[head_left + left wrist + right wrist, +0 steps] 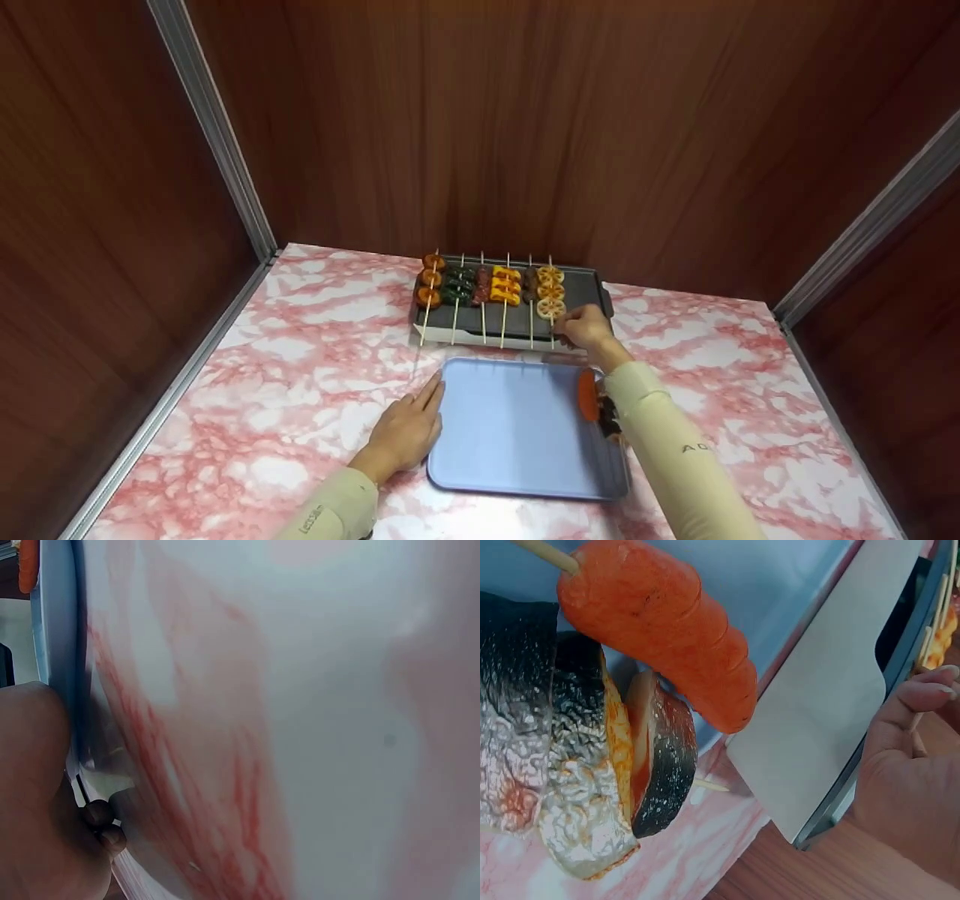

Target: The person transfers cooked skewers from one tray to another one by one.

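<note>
My right hand (585, 327) pinches the lower end of the stick of a lotus-root skewer (550, 291). That skewer lies at the right of a row on a black griddle (581, 289). Thumb and fingertip of the right hand (907, 720) meet at the stick in the right wrist view. My left hand (409, 429) rests beside the left rim of a blue tray (510, 431), fingers extended and touching the rim. Along the tray's right side lie an orange-red sausage skewer (660, 622) and a skewer of dark-skinned chunks (592, 757), partly hidden under my right forearm in the head view.
Several other skewers lie on the griddle, including orange rounds (430, 277), dark green pieces (459, 285), red meat (483, 286) and yellow pieces (506, 285). Their sticks overhang its front edge. Wood-grain panels (480, 135) close off the back and sides of the marbled table (285, 390).
</note>
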Demonstrator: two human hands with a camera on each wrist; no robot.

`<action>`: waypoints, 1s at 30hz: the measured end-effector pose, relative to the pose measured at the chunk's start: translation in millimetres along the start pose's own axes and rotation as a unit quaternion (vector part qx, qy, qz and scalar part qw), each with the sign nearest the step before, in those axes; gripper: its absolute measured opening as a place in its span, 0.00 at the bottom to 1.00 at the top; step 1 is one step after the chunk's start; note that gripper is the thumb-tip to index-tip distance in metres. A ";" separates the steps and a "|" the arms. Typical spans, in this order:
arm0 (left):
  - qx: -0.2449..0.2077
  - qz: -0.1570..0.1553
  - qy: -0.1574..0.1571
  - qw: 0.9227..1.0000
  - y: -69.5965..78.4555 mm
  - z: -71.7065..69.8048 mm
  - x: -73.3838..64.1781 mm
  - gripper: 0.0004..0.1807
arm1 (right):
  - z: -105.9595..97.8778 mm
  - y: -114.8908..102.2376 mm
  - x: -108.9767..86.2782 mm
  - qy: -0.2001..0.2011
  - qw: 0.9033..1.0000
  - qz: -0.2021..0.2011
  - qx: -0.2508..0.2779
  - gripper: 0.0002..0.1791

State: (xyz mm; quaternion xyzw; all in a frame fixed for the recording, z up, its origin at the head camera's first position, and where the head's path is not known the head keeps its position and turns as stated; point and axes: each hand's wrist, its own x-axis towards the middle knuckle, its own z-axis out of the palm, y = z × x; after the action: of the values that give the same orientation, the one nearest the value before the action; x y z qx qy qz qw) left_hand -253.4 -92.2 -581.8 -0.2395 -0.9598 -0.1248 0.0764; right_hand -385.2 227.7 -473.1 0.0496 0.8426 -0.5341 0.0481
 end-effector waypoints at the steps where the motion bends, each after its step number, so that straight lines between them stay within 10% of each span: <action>1: 0.001 0.003 0.004 1.000 0.7 -0.7 -0.7 0.30 | 0.8 0.2 -0.5 0.004 1.000 0.002 0.003 0.07; 30: 0.001 -0.006 -0.009 1.000 -3.4 5.9 0.7 0.31 | -45.3 4.3 -26.2 -0.040 0.996 -0.039 0.073 0.06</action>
State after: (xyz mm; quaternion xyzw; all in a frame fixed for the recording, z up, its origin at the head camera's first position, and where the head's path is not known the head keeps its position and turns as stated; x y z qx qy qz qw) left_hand -256.2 -93.2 -588.0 -0.2347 -0.9620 -0.1222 0.0673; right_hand -359.9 269.7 -454.2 -0.0015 0.8000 -0.5973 0.0567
